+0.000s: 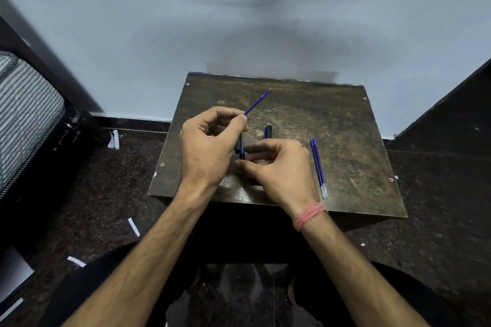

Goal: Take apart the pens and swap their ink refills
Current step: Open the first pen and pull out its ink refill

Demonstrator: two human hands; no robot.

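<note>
My left hand [210,141] pinches a blue ink refill [257,102] between thumb and forefinger, its tip pointing up and to the right over the small wooden table [345,125]. My right hand [276,170] grips a dark pen barrel [242,152] just below the left hand. A second dark pen piece [238,144] shows between the two hands; which hand touches it is hidden. Another dark pen part [268,131] lies on the table behind my right hand. Two blue refills [318,167] lie side by side to the right of that hand.
The table stands against a pale wall [239,21]. A striped cushion [24,114] is at the left. White paper scraps [133,226] lie on the dark floor [106,194]. A dark panel [451,119] rises at the right.
</note>
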